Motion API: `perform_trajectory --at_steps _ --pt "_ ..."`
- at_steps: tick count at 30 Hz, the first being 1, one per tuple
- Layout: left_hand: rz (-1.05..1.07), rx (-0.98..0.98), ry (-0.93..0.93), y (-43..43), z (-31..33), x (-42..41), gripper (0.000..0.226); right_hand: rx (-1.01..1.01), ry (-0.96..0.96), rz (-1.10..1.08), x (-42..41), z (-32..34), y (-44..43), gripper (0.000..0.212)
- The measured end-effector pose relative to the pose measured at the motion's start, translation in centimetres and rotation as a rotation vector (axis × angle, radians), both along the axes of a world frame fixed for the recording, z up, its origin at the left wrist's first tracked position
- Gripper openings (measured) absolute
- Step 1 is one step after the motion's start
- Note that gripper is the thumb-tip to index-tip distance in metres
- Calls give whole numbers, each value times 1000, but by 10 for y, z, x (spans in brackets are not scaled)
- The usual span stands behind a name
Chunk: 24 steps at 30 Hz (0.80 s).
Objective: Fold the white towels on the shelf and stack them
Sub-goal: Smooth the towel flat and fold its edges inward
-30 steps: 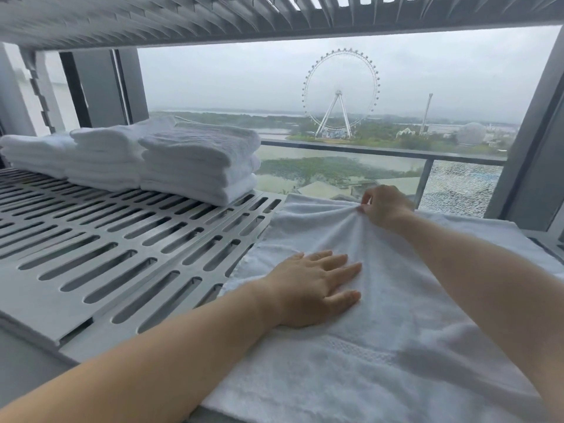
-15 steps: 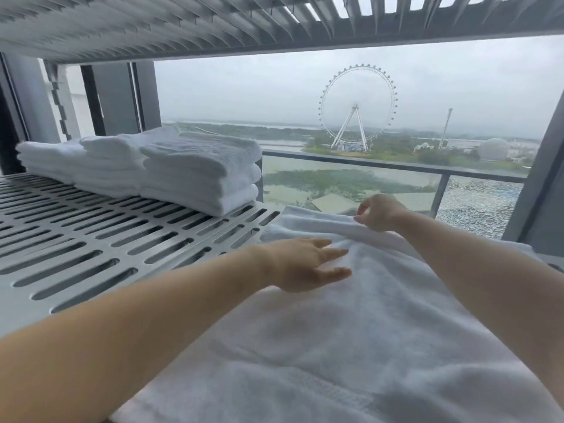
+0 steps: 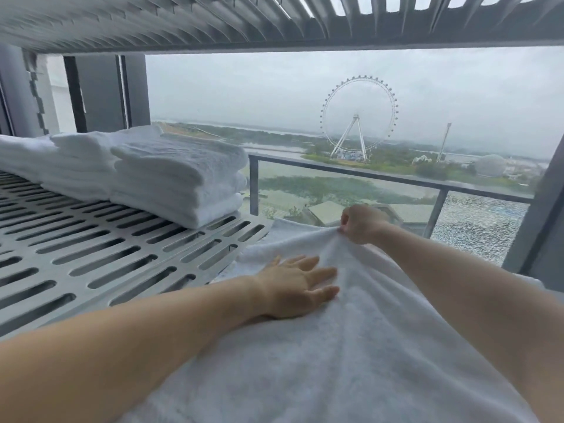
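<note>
Grip: right hand (image 3: 360, 224) pinched the white towel (image 3: 351, 361) at its far edge; left hand (image 3: 293, 288) lay flat on it, fingers spread.
Towel: sat spread on the slotted shelf (image 3: 106, 264), right of the folded stacks (image 3: 177, 178).
Change: left hand had hovered a moment earlier, then pressed down again, so the fold looked about to start.

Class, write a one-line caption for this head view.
Left hand presses a white towel on the shelf; right hand pinches its far end beside folded towels.
</note>
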<state>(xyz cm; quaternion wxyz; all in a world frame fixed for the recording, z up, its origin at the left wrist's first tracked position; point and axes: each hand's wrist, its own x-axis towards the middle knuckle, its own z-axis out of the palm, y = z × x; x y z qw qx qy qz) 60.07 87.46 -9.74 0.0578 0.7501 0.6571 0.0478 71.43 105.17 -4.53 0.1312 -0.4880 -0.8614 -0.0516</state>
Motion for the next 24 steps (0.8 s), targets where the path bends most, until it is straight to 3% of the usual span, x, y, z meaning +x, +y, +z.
perform_trajectory --at_steps 2,9,14,19,24 --pt "13 -4 -8 1 1 -1 56 73 50 -22 -3 -11 1 14" --pt "4 -56 17 11 2 -8 60 -58 326 159 -2 -40 4 30" --pt "-34 -33 6 16 4 -18 60 -196 84 343 11 -52 -8 45" --pt "-62 -87 -38 4 12 -34 56 -144 285 352 27 -47 -28 38" --pt "-14 -114 -83 -27 27 -54 56 -132 253 397 32 -37 -63 28"
